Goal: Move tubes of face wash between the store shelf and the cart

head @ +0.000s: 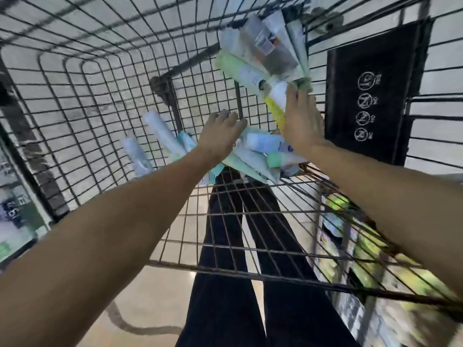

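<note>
Right hand [299,121] pinches a fanned bunch of tubes [263,58] above the cart [100,78], left hand [220,136] spread empty over the pile [260,156]: that loose fan may slip.

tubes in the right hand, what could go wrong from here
1. The right hand pinches a wide fan of tubes only at their lower ends, so one could slip out and drop.
2. The pile lies at the cart corner; the left hand reaching in could knock tubes about.
3. A narrow tube might slide through the wire mesh to the floor.
</note>
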